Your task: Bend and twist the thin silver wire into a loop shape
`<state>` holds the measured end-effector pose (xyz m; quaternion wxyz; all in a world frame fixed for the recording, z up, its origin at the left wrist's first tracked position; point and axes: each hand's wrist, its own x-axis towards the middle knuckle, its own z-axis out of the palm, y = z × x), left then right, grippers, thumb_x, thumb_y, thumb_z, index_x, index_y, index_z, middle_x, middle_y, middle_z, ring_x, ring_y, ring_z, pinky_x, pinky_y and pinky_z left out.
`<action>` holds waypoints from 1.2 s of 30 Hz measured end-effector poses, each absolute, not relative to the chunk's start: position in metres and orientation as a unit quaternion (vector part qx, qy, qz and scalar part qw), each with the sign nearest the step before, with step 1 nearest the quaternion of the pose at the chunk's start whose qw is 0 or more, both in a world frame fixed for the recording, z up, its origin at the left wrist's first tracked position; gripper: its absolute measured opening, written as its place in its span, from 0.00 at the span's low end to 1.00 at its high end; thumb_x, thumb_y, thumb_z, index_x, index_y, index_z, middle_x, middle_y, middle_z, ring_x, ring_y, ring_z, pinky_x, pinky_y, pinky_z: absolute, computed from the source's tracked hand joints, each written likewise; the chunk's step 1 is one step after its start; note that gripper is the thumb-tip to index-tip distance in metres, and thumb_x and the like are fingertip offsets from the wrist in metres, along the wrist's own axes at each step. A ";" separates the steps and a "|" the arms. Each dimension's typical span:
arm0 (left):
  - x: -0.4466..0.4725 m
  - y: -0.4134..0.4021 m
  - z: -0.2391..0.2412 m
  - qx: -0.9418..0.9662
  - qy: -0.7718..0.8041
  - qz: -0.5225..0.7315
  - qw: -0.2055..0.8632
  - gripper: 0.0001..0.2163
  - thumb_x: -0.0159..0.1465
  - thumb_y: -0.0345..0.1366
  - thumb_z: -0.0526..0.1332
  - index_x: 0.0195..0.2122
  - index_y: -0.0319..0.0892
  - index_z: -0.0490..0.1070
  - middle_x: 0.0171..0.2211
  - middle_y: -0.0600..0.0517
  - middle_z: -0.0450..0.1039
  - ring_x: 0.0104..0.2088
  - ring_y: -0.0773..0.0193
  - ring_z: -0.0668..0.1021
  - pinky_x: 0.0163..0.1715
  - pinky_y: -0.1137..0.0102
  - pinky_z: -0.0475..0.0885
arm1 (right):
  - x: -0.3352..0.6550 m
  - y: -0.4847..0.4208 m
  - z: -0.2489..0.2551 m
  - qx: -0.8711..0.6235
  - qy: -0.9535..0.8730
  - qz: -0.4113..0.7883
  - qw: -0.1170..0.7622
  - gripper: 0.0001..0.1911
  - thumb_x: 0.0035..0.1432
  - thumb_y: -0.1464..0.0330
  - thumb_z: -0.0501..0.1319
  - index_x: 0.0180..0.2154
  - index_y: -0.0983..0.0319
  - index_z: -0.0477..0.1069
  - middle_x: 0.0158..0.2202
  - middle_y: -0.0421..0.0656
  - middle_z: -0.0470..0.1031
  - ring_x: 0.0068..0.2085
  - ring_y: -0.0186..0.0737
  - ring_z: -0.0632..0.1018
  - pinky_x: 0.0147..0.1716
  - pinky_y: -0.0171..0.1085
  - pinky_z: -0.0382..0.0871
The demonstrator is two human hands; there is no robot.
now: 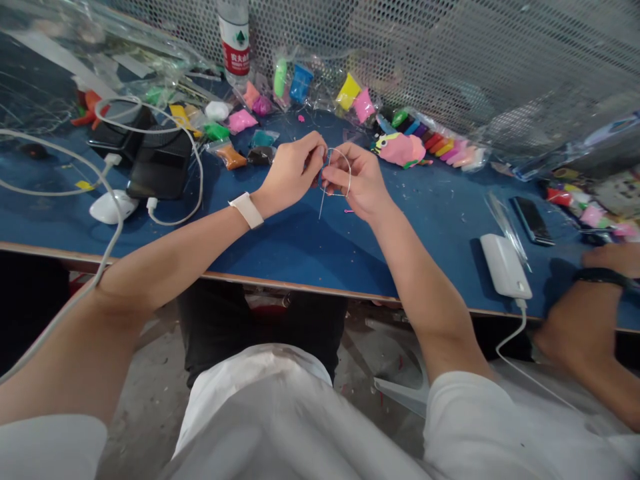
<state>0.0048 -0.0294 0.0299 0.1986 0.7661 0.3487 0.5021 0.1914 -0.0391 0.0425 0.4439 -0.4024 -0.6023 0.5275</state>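
Just above the flat blue tabletop [300, 267], a thin, pale, wire-like loop [350, 170] hung between the person's hands, one straight end pointing down. I saw the bare right hand [361, 175] pinch it between thumb and fingers. The left hand [299, 165], with a cream band [247, 211] around its wrist, had its fingers curled in beside the loop; whether they gripped it, I couldn't tell. Near the right hand lay a pink, lumpy clay figure [401, 149] with a round white eye.
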 end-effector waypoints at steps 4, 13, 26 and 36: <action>0.005 -0.027 0.026 0.764 0.373 0.473 0.230 0.13 0.80 0.37 0.51 0.37 0.49 0.68 0.24 0.56 0.76 0.24 0.64 0.80 0.33 0.65 0.76 | 0.193 -0.040 0.041 -0.398 -0.644 0.452 0.472 0.32 0.49 0.42 0.83 0.43 0.51 0.73 0.34 0.38 0.77 0.36 0.41 0.80 0.33 0.41 0.81; 0.004 -0.022 0.018 0.775 0.352 0.479 0.213 0.16 0.84 0.44 0.48 0.42 0.49 0.71 0.23 0.55 0.76 0.24 0.65 0.80 0.26 0.69 0.73 | 0.192 -0.041 0.031 -0.417 -0.671 0.404 0.461 0.20 0.63 0.52 0.76 0.48 0.50 0.71 0.50 0.41 0.79 0.47 0.43 0.85 0.41 0.43 0.87; 0.002 -0.024 0.021 0.782 0.367 0.480 0.153 0.15 0.83 0.43 0.51 0.40 0.49 0.71 0.22 0.55 0.74 0.27 0.63 0.80 0.33 0.66 0.73 | 0.192 -0.041 0.030 -0.442 -0.694 0.288 0.490 0.15 0.68 0.49 0.70 0.46 0.51 0.77 0.44 0.44 0.81 0.50 0.49 0.85 0.50 0.49 0.88; 0.007 -0.018 0.010 0.757 0.330 0.523 0.214 0.10 0.80 0.48 0.61 0.51 0.48 0.75 0.30 0.54 0.81 0.26 0.64 0.81 0.33 0.67 0.76 | 0.197 -0.029 0.016 -0.436 -0.691 0.245 0.522 0.30 0.67 0.35 0.65 0.48 0.53 0.76 0.33 0.40 0.79 0.42 0.46 0.87 0.43 0.47 0.87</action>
